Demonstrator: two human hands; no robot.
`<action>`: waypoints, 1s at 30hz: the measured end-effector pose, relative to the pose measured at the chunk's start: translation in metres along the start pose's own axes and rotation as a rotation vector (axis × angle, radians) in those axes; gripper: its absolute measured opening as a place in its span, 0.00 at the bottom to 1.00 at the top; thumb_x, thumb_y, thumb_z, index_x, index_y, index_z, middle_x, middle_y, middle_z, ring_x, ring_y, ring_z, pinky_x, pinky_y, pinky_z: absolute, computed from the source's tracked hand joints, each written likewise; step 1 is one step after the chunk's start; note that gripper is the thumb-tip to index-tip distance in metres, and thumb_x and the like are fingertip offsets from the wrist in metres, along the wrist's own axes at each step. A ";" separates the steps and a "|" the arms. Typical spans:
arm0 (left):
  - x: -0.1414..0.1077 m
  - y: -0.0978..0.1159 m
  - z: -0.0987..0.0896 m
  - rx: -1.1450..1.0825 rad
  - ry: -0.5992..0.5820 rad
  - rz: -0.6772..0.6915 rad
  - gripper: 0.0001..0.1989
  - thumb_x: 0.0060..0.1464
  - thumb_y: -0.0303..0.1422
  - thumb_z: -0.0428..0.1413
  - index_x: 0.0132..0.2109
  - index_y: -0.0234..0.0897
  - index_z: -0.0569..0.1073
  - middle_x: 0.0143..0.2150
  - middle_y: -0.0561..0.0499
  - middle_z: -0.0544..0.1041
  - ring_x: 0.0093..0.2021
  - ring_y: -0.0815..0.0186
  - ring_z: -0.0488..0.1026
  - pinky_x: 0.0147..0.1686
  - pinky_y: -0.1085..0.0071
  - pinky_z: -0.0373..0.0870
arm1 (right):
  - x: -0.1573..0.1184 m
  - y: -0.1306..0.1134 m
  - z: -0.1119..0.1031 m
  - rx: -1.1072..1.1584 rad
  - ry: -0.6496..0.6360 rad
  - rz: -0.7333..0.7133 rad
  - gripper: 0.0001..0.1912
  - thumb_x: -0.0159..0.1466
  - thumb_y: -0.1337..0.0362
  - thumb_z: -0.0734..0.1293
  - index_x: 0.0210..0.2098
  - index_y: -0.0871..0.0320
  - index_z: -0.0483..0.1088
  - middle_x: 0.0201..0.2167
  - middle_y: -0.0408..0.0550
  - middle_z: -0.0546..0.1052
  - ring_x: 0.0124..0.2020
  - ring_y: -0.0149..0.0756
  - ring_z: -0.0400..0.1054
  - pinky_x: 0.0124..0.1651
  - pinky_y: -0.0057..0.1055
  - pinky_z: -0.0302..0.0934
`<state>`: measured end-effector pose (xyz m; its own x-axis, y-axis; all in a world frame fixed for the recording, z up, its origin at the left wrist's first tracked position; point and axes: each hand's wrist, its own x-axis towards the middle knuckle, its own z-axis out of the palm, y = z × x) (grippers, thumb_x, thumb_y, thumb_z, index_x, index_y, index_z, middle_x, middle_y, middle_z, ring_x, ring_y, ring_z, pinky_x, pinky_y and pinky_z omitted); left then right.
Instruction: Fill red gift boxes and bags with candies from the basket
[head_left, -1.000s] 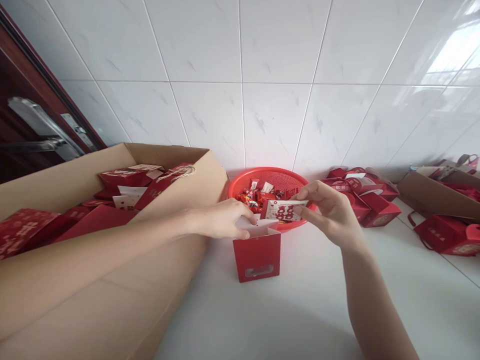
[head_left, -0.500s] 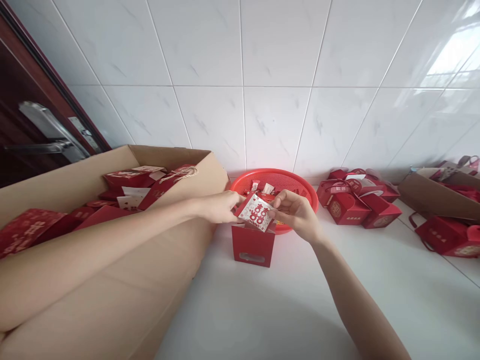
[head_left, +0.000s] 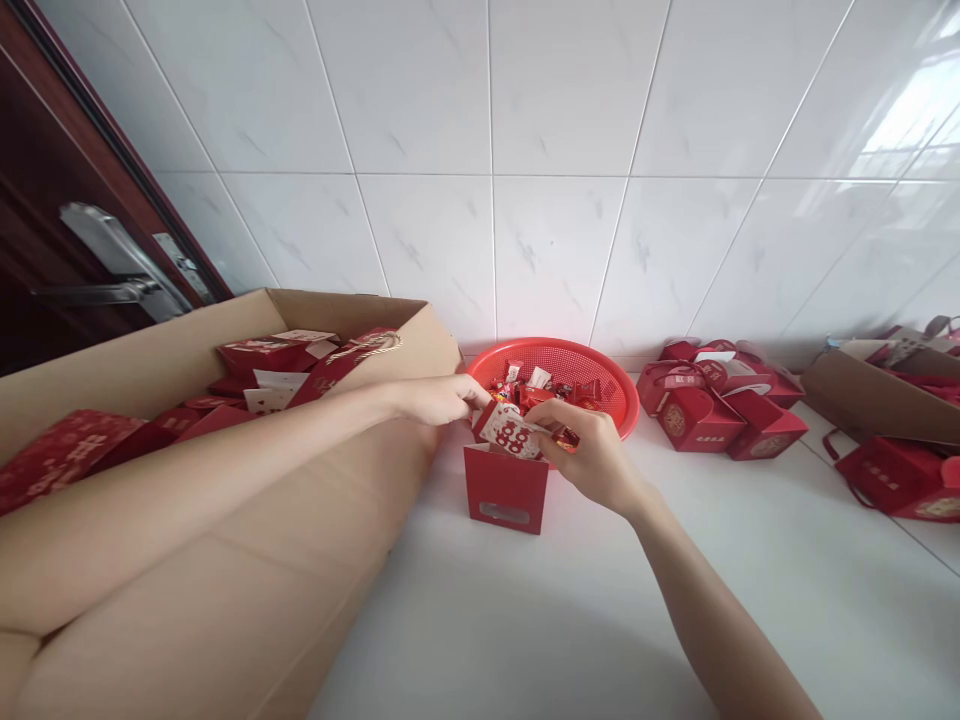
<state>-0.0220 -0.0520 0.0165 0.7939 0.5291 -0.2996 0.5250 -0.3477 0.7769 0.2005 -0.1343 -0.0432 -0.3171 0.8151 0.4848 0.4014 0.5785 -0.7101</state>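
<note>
A small red gift box (head_left: 504, 492) stands upright on the white surface, its top open and a clear window low on the front. A white packet with red double-happiness print (head_left: 508, 432) tilts in the box's mouth, its lower part hidden behind the front wall. My right hand (head_left: 589, 447) pinches the packet's right side between thumb and fingers. At the box's upper left, my left hand (head_left: 448, 400) has its fingers closed near the packet's left corner; what they grip is hidden. Right behind is a red plastic basket (head_left: 626, 395) with wrapped candies (head_left: 536, 380).
A large cardboard carton (head_left: 360, 500) holding red gift boxes is on the left, under my left forearm. Several red gift boxes (head_left: 701, 420) cluster on the right, and another carton (head_left: 862, 395) lies farther right. White wall tiles (head_left: 559, 250) rise behind; a door handle (head_left: 112, 270) is at far left.
The packet has gone lower into the gift box and tipped flatter. My right hand has moved slightly down with it, and my left hand has shifted a little up.
</note>
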 end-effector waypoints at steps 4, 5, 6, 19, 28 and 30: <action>0.000 0.004 0.001 -0.011 -0.016 0.032 0.23 0.40 0.19 0.47 0.40 0.37 0.81 0.40 0.51 0.82 0.40 0.64 0.76 0.46 0.71 0.71 | 0.000 -0.001 -0.006 -0.123 -0.034 -0.037 0.12 0.63 0.73 0.62 0.40 0.54 0.75 0.37 0.47 0.81 0.36 0.38 0.73 0.37 0.33 0.65; 0.001 0.004 0.001 0.009 -0.008 0.029 0.25 0.39 0.19 0.47 0.41 0.38 0.81 0.42 0.51 0.82 0.42 0.65 0.76 0.46 0.72 0.70 | 0.000 -0.001 -0.008 -0.132 -0.043 -0.042 0.12 0.63 0.73 0.62 0.39 0.54 0.75 0.37 0.47 0.81 0.36 0.39 0.73 0.37 0.33 0.65; 0.001 0.004 0.002 0.030 0.001 0.022 0.26 0.39 0.19 0.47 0.43 0.39 0.81 0.44 0.52 0.83 0.44 0.65 0.76 0.47 0.73 0.70 | 0.000 -0.001 -0.010 -0.132 -0.056 -0.047 0.12 0.62 0.73 0.62 0.39 0.54 0.76 0.37 0.47 0.81 0.36 0.39 0.73 0.37 0.34 0.65; 0.002 0.008 0.007 0.059 0.048 -0.034 0.27 0.41 0.21 0.48 0.45 0.40 0.82 0.47 0.53 0.82 0.47 0.63 0.75 0.47 0.73 0.68 | 0.040 -0.010 -0.004 -0.274 -0.516 -0.098 0.20 0.54 0.82 0.61 0.32 0.55 0.80 0.29 0.44 0.80 0.26 0.32 0.68 0.28 0.28 0.56; 0.002 0.009 0.009 0.071 0.082 -0.068 0.16 0.43 0.23 0.50 0.35 0.36 0.80 0.35 0.52 0.79 0.37 0.64 0.72 0.37 0.72 0.67 | 0.080 -0.026 0.002 -0.267 -0.923 0.047 0.19 0.46 0.86 0.60 0.11 0.57 0.67 0.10 0.36 0.64 0.14 0.25 0.51 0.21 0.30 0.43; 0.003 0.007 0.009 0.088 0.085 -0.072 0.14 0.44 0.23 0.50 0.33 0.35 0.79 0.33 0.52 0.78 0.35 0.65 0.70 0.36 0.72 0.65 | 0.081 -0.027 0.007 -0.237 -0.972 0.107 0.20 0.44 0.87 0.63 0.08 0.57 0.63 0.08 0.35 0.62 0.12 0.23 0.49 0.19 0.29 0.41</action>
<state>-0.0133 -0.0595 0.0161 0.7264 0.6176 -0.3017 0.6072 -0.3710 0.7026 0.1584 -0.0843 0.0117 -0.7903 0.5458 -0.2783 0.5963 0.5809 -0.5541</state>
